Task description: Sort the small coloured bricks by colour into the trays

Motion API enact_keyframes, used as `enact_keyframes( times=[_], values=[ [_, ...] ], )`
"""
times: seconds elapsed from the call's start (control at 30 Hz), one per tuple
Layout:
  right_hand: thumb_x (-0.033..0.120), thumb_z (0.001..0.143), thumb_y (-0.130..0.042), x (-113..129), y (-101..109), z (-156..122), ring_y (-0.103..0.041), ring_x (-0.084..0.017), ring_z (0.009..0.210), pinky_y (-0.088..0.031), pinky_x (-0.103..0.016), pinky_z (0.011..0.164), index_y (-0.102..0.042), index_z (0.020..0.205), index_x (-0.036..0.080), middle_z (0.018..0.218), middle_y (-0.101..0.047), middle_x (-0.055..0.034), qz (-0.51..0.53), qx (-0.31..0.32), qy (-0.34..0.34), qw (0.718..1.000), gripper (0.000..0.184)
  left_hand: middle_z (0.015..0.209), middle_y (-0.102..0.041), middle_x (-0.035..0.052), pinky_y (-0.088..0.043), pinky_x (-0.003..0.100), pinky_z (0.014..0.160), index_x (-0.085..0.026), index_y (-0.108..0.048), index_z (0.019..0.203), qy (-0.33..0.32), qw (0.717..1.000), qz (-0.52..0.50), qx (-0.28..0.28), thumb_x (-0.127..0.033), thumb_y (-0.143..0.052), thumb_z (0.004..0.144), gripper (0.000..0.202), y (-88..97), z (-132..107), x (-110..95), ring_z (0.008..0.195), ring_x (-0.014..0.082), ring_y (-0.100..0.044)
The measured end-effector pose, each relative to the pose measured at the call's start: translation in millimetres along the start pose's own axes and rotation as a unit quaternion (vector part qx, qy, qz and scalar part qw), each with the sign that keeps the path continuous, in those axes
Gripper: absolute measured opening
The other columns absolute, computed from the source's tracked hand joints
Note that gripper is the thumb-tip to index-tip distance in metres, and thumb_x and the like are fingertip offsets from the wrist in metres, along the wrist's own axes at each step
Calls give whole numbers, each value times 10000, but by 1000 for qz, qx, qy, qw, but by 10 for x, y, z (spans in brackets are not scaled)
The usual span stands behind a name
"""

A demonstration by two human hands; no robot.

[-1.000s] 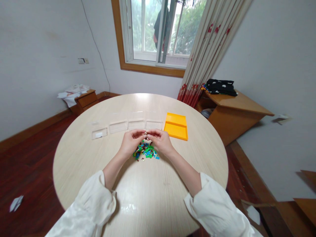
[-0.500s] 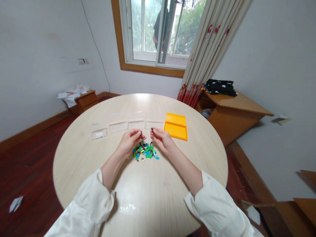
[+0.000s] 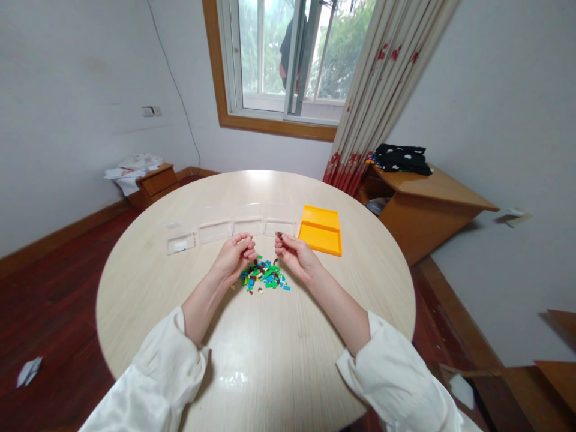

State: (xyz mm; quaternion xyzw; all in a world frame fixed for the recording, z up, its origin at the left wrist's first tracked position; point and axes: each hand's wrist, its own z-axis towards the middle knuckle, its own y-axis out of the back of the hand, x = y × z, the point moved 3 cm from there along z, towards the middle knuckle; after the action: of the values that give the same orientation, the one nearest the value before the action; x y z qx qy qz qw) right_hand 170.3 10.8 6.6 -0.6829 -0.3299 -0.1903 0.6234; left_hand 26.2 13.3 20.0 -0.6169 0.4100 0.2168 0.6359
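Note:
On the round table lies a loose pile of small building bricks [image 3: 267, 276] in green, blue, brown and cream. My left hand [image 3: 237, 255] is raised at the pile's left edge, its fingers closed in a pinch; whatever is between them is too small or hidden to name. Across from it, my right hand [image 3: 297, 257] hovers at the pile's upper right. Its thumb and forefinger are pressed on a small brown brick [image 3: 279, 235]. The two hands are a short gap apart and do not touch.
Behind the hands stands a row of clear plastic boxes [image 3: 216, 232] with raised lids, one holding a white slip [image 3: 180, 246]. Right of them lies an open yellow case [image 3: 320, 239]. A wooden cabinet [image 3: 432, 198] with folded dark cloth [image 3: 402, 159] stands beyond the table [image 3: 279, 360].
My left hand has drawn a little to the left, away from my right hand, and its fingers have curled in. My right hand has hardly moved.

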Motion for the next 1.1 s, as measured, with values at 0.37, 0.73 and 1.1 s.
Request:
enact_keyframes(
  times=[0.37,0.73,1.1],
  values=[
    [58,708,-500,21,182,98,-557,-104,568,-550,-184,554,-626,728,130,636,-579,-42,16,-48,1,999,147,697,-630,59,-565,275,720,-148,-575,658,63,995,12,-79,-48,-599,705,114,3,-25,0,668,122,-623],
    [24,680,-439,38,10,-12,-663,-180,856,-593,-240,742,-579,925,56,905,-632,-162,63,-109,-32,992,284,826,-669,129,-576,315,792,-136,-631,710,92,992,-6,-90,-21,-563,665,140,-10,-37,-18,867,211,-653],
    [127,686,-503,76,110,44,-316,-47,392,-277,-148,346,-578,619,135,460,-413,48,-53,-87,16,995,101,715,-661,95,-566,261,747,-99,-627,746,41,992,-21,-119,46,-502,744,191,9,-28,-81,686,141,-648]
  ],
)
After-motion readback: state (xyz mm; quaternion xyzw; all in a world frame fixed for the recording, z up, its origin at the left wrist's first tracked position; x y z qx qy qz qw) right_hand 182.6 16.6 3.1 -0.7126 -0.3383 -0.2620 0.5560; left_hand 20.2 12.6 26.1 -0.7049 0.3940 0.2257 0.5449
